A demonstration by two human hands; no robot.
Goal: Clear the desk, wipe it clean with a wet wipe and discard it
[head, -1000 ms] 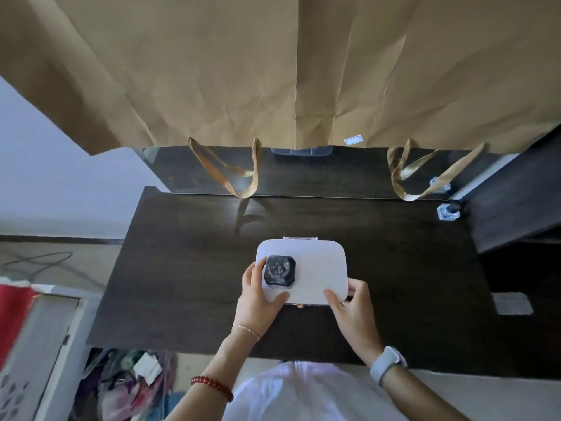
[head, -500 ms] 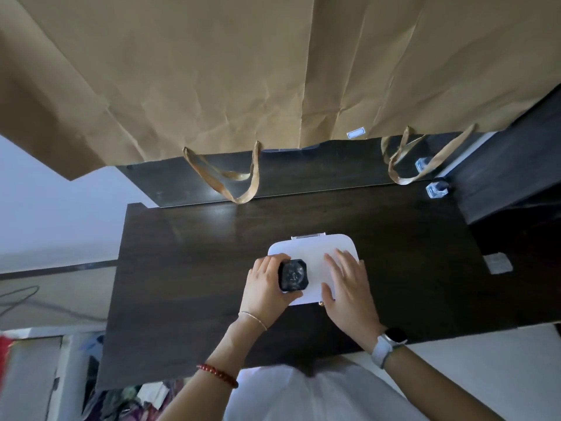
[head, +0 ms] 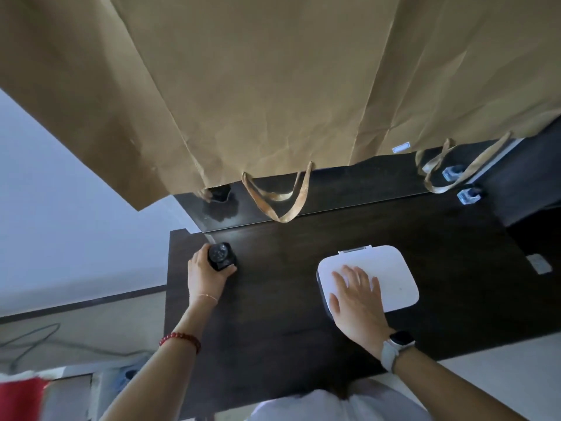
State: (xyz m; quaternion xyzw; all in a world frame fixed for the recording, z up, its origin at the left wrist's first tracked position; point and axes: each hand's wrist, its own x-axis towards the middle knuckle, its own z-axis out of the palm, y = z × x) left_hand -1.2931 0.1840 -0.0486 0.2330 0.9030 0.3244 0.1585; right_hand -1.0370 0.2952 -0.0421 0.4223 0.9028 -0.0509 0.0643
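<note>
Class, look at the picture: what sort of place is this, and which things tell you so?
Probably a home room: a dark wooden desk against a wall, brown paper bags hanging above, clutter on the floor.

Between your two hands the desk (head: 273, 299) lies bare, a wide dark strip from the near edge to the back panel, so you can pass freely there. At the far-left corner your left hand (head: 204, 273) and its grip on the black jar (head: 221, 256) block the way. To the right the white box (head: 381, 276) sits under your right hand (head: 358, 302). A strap loop (head: 277, 197) from the paper bags (head: 273, 86) hangs over the back edge. Two small blue clips (head: 469, 196) stand at the far-right corner, another strap dangling just beside them.
</note>
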